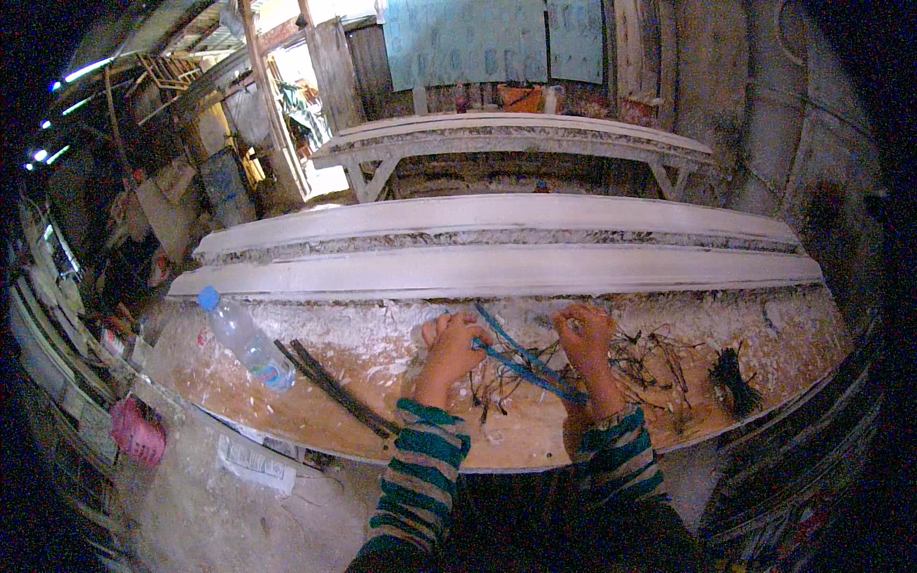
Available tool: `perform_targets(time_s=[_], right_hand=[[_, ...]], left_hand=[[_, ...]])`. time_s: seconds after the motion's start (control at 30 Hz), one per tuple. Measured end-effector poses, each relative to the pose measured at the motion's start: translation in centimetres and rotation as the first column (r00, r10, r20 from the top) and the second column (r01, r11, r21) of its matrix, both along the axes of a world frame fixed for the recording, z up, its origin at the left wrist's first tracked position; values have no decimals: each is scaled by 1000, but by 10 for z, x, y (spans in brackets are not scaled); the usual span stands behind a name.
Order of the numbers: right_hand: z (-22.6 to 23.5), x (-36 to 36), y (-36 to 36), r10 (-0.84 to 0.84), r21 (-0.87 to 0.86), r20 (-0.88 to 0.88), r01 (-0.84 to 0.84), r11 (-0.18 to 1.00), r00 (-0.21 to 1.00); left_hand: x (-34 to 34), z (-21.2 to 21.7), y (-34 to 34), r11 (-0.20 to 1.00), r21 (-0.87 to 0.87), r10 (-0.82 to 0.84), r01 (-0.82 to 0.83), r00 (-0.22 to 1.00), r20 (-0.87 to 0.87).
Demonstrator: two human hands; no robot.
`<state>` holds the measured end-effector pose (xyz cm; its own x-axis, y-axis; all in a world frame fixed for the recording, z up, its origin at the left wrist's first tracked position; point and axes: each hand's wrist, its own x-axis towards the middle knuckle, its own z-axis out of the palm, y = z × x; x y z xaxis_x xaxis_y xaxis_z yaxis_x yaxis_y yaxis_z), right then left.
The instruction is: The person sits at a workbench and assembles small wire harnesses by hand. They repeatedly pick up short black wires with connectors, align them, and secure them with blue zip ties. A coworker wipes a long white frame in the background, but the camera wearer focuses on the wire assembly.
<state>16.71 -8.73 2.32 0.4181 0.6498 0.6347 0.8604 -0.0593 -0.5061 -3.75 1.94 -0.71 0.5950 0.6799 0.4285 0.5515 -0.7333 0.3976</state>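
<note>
Pinching blue cord (530, 371) in left grip (456, 346), right grip (586, 339) unclear, whitened table (368, 329), cluttered workshop (755, 86)

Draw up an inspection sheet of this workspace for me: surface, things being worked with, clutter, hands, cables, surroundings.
Surface: wooden bench, smeared white in places.
Things in use: blue cord between the hands.
Clutter: clear bottle with blue cap, leaning in view; long dark strips; scattered dark strands; dark bundle at right.
Hands: left hand pinches the cord; right hand has curled fingers, contents unclear.
Cables: nothing seen that is plainly one.
Surroundings: long white boards behind the hands; another bench beyond; pink basket at lower left.
</note>
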Motion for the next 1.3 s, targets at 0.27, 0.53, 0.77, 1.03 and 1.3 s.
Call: perform_targets(time_s=[0.27,0.53,0.77,1.03,1.3], right_hand=[[-15,-2,10,276,97,-239,-260,961,931],[-5,-4,2,325,81,-292,-315,946,900],[-8,-1,6,367,160,-237,-337,928,899],[-17,-1,13,501,159,-212,-476,865,839],[-6,-1,5,360,-254,-450,-504,825,817]], left_hand=[[-1,2,-4,1000,-1,15,-15,995,-100],[0,8,-8,1000,-26,5,-5,1000,9],[1,12,-9,999,8,35,-34,999,-21],[5,19,-6,996,25,77,-83,982,172],[4,21,6,964,107,185,-245,900,395]])
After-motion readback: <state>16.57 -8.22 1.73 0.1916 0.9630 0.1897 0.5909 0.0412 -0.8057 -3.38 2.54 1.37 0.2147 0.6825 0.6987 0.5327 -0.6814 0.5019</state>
